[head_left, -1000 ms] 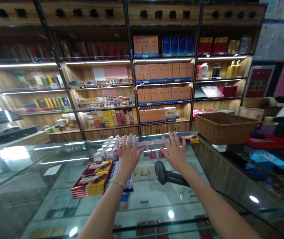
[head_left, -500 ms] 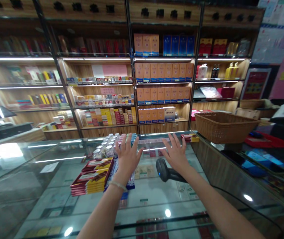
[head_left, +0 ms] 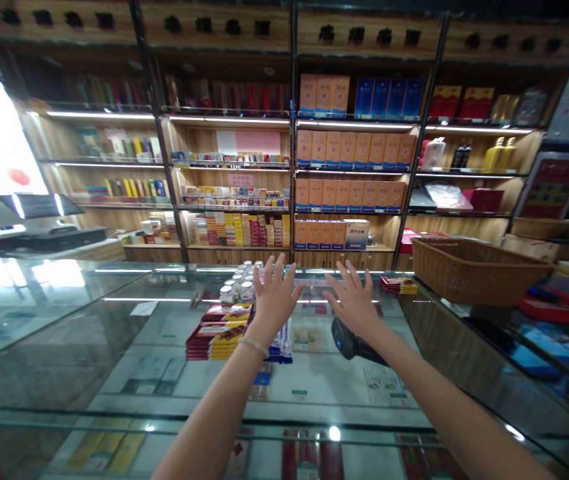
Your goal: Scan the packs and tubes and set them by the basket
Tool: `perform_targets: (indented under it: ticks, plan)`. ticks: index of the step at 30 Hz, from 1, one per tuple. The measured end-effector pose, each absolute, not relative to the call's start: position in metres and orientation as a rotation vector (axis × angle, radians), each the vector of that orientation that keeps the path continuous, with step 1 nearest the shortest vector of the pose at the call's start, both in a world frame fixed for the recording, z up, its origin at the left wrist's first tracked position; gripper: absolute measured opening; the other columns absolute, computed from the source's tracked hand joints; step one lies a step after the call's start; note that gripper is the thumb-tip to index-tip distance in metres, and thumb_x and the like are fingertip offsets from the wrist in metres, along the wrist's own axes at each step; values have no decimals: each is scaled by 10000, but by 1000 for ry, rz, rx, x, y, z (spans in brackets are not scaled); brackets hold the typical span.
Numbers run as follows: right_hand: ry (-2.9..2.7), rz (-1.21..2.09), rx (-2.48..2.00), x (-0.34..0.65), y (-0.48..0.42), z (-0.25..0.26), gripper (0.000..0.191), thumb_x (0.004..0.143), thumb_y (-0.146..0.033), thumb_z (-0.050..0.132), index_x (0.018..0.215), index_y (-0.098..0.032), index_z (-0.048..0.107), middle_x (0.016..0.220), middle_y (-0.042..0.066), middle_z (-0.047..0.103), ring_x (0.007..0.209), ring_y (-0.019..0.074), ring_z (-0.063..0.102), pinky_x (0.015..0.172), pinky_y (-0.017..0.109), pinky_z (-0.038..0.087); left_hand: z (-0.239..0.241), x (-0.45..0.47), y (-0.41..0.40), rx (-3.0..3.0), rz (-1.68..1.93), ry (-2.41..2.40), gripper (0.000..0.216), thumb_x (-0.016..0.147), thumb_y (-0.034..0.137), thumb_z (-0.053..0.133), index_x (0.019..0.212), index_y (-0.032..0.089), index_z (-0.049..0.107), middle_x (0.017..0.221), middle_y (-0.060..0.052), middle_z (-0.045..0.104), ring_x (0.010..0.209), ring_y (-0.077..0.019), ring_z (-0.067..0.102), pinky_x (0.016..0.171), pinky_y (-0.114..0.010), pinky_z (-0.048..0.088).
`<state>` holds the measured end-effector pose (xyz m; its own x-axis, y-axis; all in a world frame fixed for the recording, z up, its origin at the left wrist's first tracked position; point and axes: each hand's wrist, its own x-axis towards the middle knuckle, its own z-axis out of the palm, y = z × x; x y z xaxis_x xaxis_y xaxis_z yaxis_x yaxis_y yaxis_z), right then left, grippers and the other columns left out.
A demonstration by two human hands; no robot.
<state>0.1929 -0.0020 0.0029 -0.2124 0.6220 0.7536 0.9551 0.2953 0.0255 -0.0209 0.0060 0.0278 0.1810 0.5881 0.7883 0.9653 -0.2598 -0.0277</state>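
Left hand (head_left: 275, 301) and right hand (head_left: 356, 307), empty, spread near the scanner (head_left: 345, 340).
A dropped right wrist could knock it askew.

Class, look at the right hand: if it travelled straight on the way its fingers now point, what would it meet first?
Beyond the right hand, the way over the counter looks free; first would probably come the lowest orange boxes on the shelves, though depth is unclear.
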Motion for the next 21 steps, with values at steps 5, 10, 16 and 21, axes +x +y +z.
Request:
perform_targets:
  ticks: [5, 10, 16, 21]
  plan:
    - [-2003, -608, -1355, 159, -7, 13, 484, 1078, -489, 397, 1439, -267, 630, 1669, 135, 423, 1573, 323, 297, 1255, 656, 114, 38, -61, -12, -1882, -867, -1514, 485, 1016, 472, 519, 1435, 256, 633, 1673, -130, 420, 1567, -360, 315, 1288, -657, 111]
    - [-2093, -522, -1339, 124, -8, 11, 527, 1071, -516, 392, 1479, -252, 596, 1697, 137, 370, 1591, 336, 249, 1258, 666, 107, 40, -114, -27, -1808, -832, -1620, 486, 1006, 457, 526, 1432, 253, 636, 1678, -137, 408, 1565, -383, 307, 1278, -674, 92]
    - [-2227, -387, -1299, 78, -3, 7, 580, 1050, -600, 402, 1467, -251, 604, 1724, 146, 305, 1601, 357, 210, 1251, 684, 120, 37, -173, -43, -1704, -755, -1716, 450, 985, 436, 546, 1362, 235, 688, 1662, -156, 428, 1559, -395, 307, 1268, -679, 88]
    - [-2335, -287, -1259, 44, 3, 5, 602, 1021, -644, 455, 1431, -242, 635, 1717, 164, 307, 1604, 371, 190, 1251, 702, 105, 30, -209, -50, -1666, -633, -1775, 420, 959, 477, 586, 1285, 262, 738, 1652, -145, 443, 1545, -395, 321, 1256, -674, 130]
